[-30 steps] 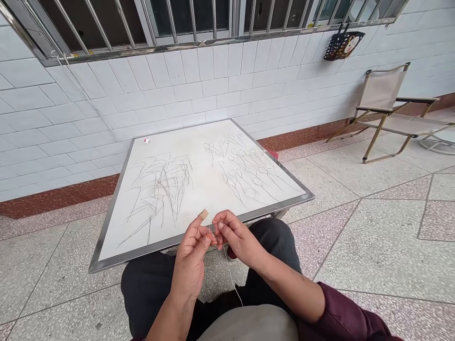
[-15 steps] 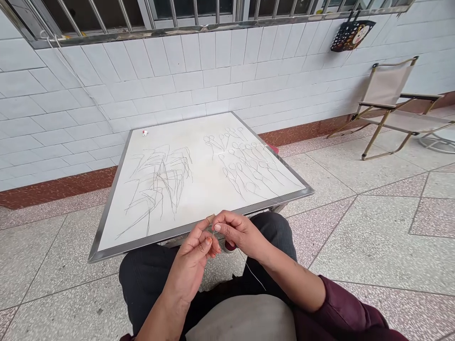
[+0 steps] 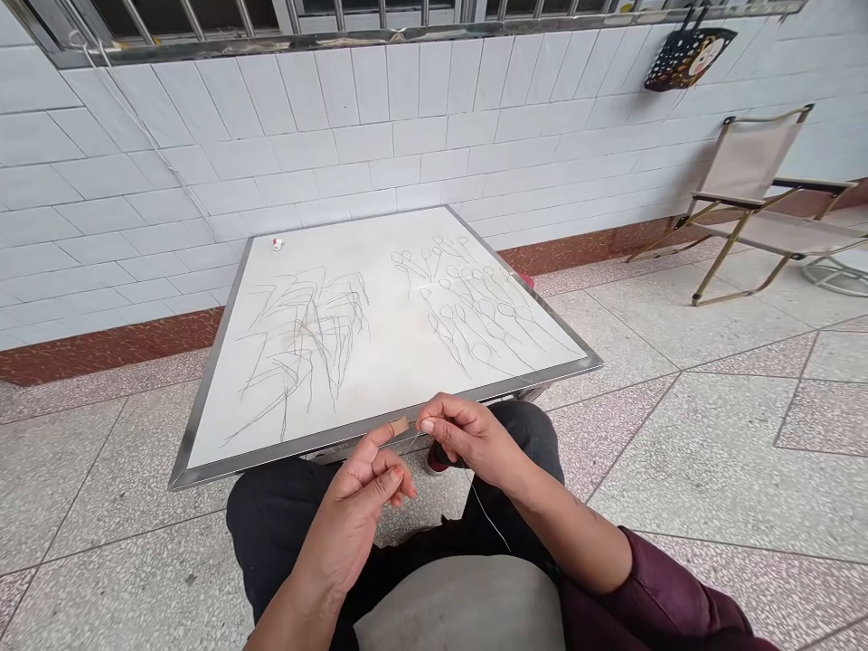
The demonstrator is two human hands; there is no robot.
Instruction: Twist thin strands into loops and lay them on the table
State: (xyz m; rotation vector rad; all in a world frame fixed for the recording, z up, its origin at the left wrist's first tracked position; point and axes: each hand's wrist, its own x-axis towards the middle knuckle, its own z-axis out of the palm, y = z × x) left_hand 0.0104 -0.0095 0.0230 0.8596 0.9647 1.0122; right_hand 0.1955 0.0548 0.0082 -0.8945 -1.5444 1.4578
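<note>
- Right hand (image 3: 475,445): thumb and forefinger pinch a thin pale strand (image 3: 485,514), which hangs below them.
- Left hand (image 3: 356,499): taped (image 3: 400,425) forefinger just beside those fingertips; whether it grips anything, I cannot tell.
- Beyond the fingers: white table (image 3: 397,371), bent strands (image 3: 310,330) leftward, looped strands (image 3: 482,344) rightward.
</note>
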